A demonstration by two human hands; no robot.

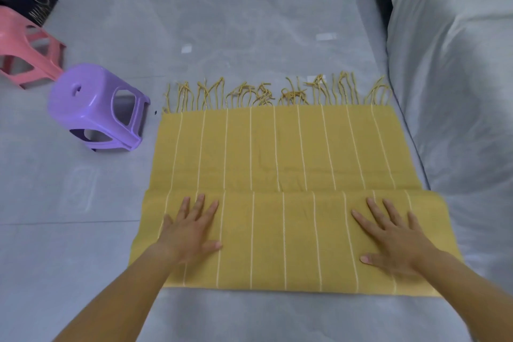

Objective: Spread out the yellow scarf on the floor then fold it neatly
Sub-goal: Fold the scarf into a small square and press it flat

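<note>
Yellow scarf [277, 153]: soft, limp; left hand [191, 233], right hand [394, 239] flat, fingers spread on folded layer; grip near-edge corners next

We get soft, even, cool light; shadows are faint, and pale glints sit on the grey floor [249, 22]. The wide lens bends the edges, and the pink stool [25, 47] at upper left looks smeared.

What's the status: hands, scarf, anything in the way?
Left hand and right hand both flat, pressing the near fold. Scarf on floor, near end folded over, fringe at far end. Purple stool just off its left edge.
</note>
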